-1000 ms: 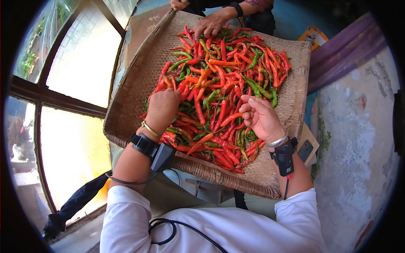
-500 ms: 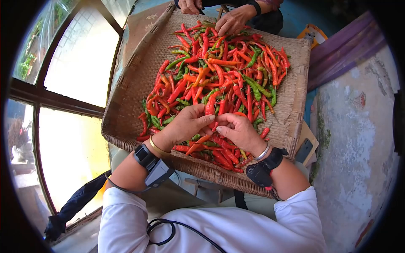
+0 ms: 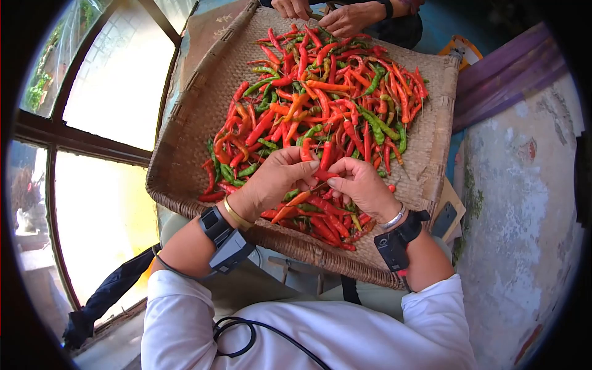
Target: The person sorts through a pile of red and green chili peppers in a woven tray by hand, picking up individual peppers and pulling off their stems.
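Basket (image 3: 203, 139): one
Peppers (image 3: 336, 86): dozens, piled inside the basket, overlapping too much for an exact count; reds most numerous, greens and oranges fewer
Wearer's hands: two, left hand (image 3: 271, 184) and right hand (image 3: 368, 192), both over the basket's near half
Co-worker's hands (image 3: 351, 18): two, at the basket's far edge
Bracelets (image 3: 394, 217): two, one gold, one silver, above the basket's near side
Purple cloth (image 3: 509, 77): one, right of the basket
Phone (image 3: 445, 216): one, right of the basket
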Tool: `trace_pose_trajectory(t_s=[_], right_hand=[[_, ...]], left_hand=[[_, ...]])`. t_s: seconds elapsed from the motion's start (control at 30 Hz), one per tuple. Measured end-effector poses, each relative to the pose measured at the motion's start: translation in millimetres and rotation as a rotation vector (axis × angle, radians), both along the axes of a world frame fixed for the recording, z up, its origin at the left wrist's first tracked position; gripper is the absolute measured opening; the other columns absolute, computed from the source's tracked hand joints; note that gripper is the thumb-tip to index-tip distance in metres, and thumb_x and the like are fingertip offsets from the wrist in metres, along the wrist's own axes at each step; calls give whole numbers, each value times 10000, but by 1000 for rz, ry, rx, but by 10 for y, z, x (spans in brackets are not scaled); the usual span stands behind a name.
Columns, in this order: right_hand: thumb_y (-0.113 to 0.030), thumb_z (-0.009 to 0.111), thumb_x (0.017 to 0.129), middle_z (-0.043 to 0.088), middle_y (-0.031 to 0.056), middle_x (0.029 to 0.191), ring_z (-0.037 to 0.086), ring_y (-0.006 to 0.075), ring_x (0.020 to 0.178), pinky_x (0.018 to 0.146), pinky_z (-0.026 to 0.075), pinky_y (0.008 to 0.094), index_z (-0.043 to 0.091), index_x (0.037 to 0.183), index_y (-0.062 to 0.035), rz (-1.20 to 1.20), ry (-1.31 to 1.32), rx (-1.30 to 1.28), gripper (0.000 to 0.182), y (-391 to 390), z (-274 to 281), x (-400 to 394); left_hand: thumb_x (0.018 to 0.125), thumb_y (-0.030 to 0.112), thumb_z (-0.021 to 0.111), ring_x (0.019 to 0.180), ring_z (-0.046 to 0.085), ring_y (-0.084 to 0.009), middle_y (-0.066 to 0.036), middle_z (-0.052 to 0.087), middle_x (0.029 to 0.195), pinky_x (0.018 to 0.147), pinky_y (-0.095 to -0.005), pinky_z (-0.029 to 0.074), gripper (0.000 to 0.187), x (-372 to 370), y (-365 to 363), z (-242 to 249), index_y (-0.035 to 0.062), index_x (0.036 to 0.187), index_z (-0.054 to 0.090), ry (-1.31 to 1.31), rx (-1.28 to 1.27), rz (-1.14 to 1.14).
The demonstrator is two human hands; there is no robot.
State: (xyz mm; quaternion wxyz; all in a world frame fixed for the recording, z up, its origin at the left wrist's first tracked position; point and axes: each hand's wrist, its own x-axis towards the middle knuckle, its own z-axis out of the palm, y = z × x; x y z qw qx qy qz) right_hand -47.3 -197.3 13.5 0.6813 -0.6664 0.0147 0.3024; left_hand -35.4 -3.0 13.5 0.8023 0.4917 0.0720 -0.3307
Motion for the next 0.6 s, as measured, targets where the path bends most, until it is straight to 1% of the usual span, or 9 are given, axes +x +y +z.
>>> trace_pose_trajectory(t_s=[0.17, 0.27, 0.33, 0.4, 0.43, 0.47, 0.53, 0.57, 0.6], right_hand=[[-106, 577, 804, 556, -23, 685, 515, 32, 559, 460, 395, 159, 560, 882, -41, 73, -39, -118, 103, -227, -16, 169], [-124, 579, 816, 585, 6, 722, 550, 50, 586, 481, 431, 171, 544, 940, -43, -64, -25, -33, 152, -363, -9, 263], [-203, 552, 850, 614, 60, 781, 581, 85, 613, 498, 468, 199, 498, 1044, -46, -485, -48, 455, 256, -452, 101, 378], [-285, 509, 874, 625, 110, 844, 605, 119, 649, 515, 492, 229, 439, 1129, -37, -540, 43, 573, 363, -539, 4, 400], [-296, 497, 878, 626, 114, 856, 608, 124, 655, 519, 495, 232, 447, 1125, -27, -532, 145, 543, 368, -544, -77, 384], [-307, 486, 882, 627, 118, 868, 611, 128, 661, 523, 497, 235, 454, 1120, -17, -524, 247, 512, 376, -550, -130, 361], [-275, 499, 877, 622, 90, 825, 609, 127, 651, 524, 496, 229, 495, 1071, -10, -224, 232, 390, 329, -416, -120, 263], [-252, 507, 872, 613, 83, 831, 602, 119, 653, 523, 490, 221, 490, 1078, 1, -132, 224, 326, 326, -330, -87, 212], [-228, 516, 868, 604, 76, 837, 594, 111, 655, 522, 483, 212, 485, 1085, 12, -38, 215, 263, 325, -252, -71, 169]], left_hand=[[855, 143, 549, 578, 533, -49, 19, 577, 730, 527, -182, 438, 48, 129, 112, 30, 100, 870, 561, -1, -29, 201], [857, 140, 545, 577, 516, -37, 29, 561, 729, 530, -175, 427, 43, 202, 194, 27, 103, 838, 555, -88, 96, 233], [856, 138, 546, 581, 503, -28, 33, 552, 742, 538, -170, 417, 54, 272, 235, -16, 97, 823, 557, -212, 271, 150], [861, 140, 538, 600, 505, -33, 48, 540, 737, 560, -173, 423, 78, 268, 204, -99, 70, 837, 564, -353, 450, -76], [827, 146, 574, 609, 548, -101, 8, 571, 715, 584, -224, 451, 109, 264, 197, -140, 45, 870, 582, -493, 560, -220], [827, 146, 574, 609, 548, -101, 8, 571, 715, 584, -224, 451, 109, 248, 192, -164, 45, 870, 582, -491, 559, -221], [770, 160, 606, 650, 587, -204, -68, 592, 695, 618, -293, 469, 171, 174, 117, -74, 46, 897, 597, -863, 947, -668], [730, 187, 613, 699, 590, -280, -125, 588, 704, 634, -349, 467, 192, 127, 101, -101, 66, 878, 616, -951, 1004, -667], [730, 187, 613, 699, 590, -280, -125, 588, 704, 634, -349, 467, 192, 101, 78, -124, 66, 878, 616, -949, 1002, -667]])
